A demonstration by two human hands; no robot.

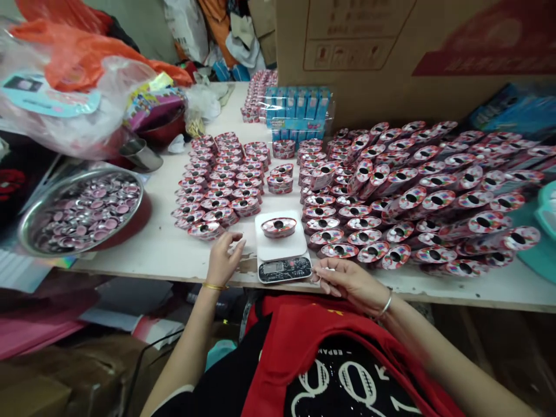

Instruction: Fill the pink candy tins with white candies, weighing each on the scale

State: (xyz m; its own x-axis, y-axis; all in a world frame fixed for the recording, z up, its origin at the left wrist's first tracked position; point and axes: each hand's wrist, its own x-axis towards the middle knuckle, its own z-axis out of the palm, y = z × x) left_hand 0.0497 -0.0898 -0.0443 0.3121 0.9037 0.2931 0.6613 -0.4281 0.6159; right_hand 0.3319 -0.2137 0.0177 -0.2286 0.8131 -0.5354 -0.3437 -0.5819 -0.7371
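Head view: the left hand (pixel 223 260) is half curled and empty, resting at the edge of the white table (pixel 156 255) just beside the digital scale (pixel 283 269), which carries one oval pink tin (pixel 278 227). The right hand (pixel 351 284) lies near the scale, fingers loosely bunched; whether they pinch anything is too small to tell. Rows of tins (pixel 339 250) stand just beyond it

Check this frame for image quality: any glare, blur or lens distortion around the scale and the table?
In the head view, the scale stays sharp, the metal tray shows bright glare, and wide-angle distortion bows the table edge and stretches the right forearm.
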